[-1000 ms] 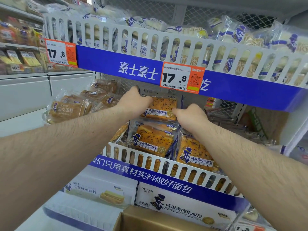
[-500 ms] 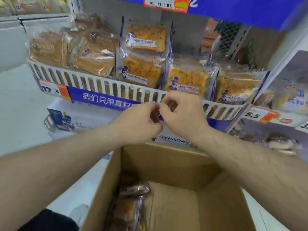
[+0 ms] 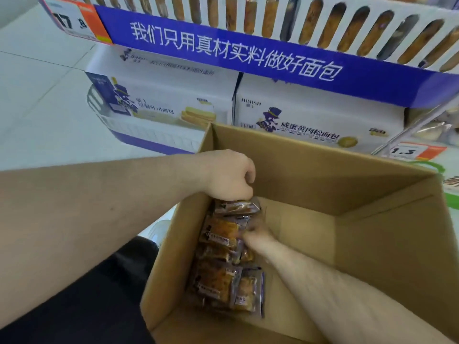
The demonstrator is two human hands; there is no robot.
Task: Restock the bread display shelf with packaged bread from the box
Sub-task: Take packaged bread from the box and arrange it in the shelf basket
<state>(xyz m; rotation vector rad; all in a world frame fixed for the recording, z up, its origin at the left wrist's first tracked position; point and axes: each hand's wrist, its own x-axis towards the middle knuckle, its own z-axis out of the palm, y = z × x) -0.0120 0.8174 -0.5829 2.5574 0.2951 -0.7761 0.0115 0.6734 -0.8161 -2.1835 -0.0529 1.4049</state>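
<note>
An open cardboard box (image 3: 367,194) stands below the display shelf (image 3: 248,53). Several packaged breads (image 3: 218,281) in clear wrap with purple labels lie along the box's left inner wall. My left hand (image 3: 229,175) is at the box's left rim, fingers closed on the top of one packaged bread (image 3: 237,207) that hangs just below it. My right hand (image 3: 255,238) reaches deep into the box and touches another packaged bread (image 3: 221,232); it is blurred, so its grip is unclear. The shelf's white slatted rail shows bread behind it.
Two white printed bread cartons (image 3: 320,120) stand under the shelf, behind the box. A 17.8 price tag (image 3: 74,19) hangs at the shelf's left end, a 1.3 tag (image 3: 412,151) at the right. Pale floor tiles (image 3: 37,95) lie to the left.
Both hands left the shelf, came down past the rail and went into the box. The view tilted down. The left hand has taken hold of a package.
</note>
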